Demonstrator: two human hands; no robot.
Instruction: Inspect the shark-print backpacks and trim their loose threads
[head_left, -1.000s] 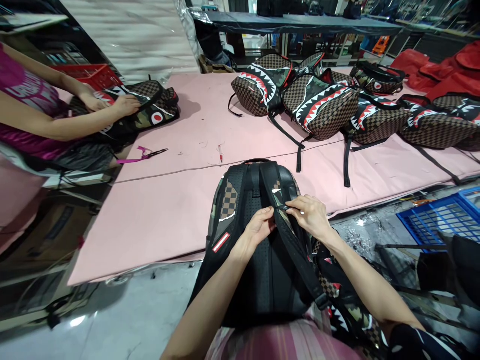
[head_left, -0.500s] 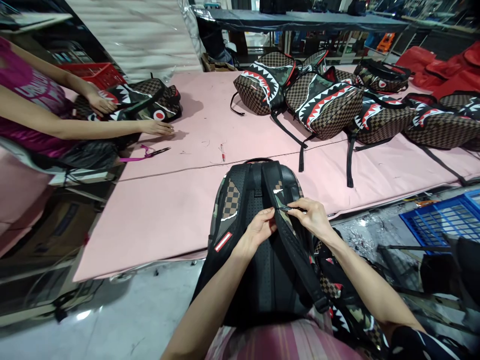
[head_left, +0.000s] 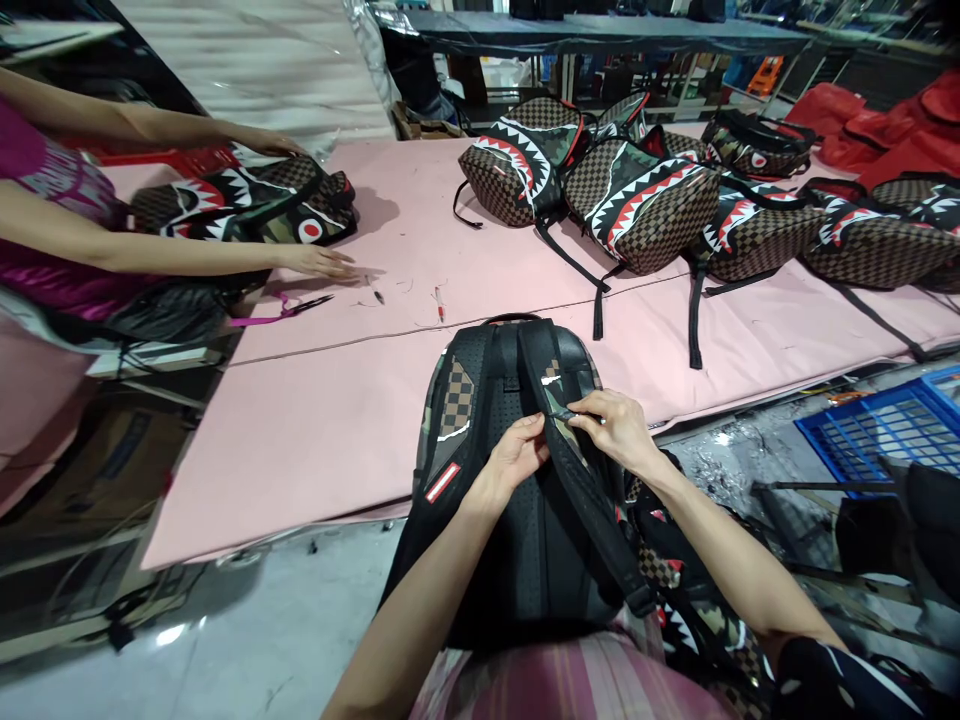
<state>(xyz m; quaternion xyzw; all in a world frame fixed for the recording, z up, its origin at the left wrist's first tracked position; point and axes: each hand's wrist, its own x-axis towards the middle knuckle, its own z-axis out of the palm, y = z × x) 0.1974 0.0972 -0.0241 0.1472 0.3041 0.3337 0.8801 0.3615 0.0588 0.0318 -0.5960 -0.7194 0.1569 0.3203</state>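
Observation:
A black backpack point(head_left: 525, 540) with checkered and camouflage side panels rests on my lap, its padded back facing up and its top against the pink table edge. My left hand point(head_left: 517, 455) pinches the right shoulder strap point(head_left: 581, 480) from the left. From the other side, my right hand point(head_left: 615, 428) grips that strap, fingers closed around a small dark tool I cannot name. Both hands meet on the upper part of the strap.
A pink table point(head_left: 360, 400) stretches ahead with several shark-mouth backpacks point(head_left: 645, 205) at the far right. Another person point(head_left: 60, 230) at the left has a backpack point(head_left: 255, 205) and reaches a hand point(head_left: 322, 262) near scissors point(head_left: 304, 305). A blue crate point(head_left: 877, 435) stands right.
My hands have barely shifted on the strap. The other person's hand has slid further right along the table, and their other arm has reached out over their backpack.

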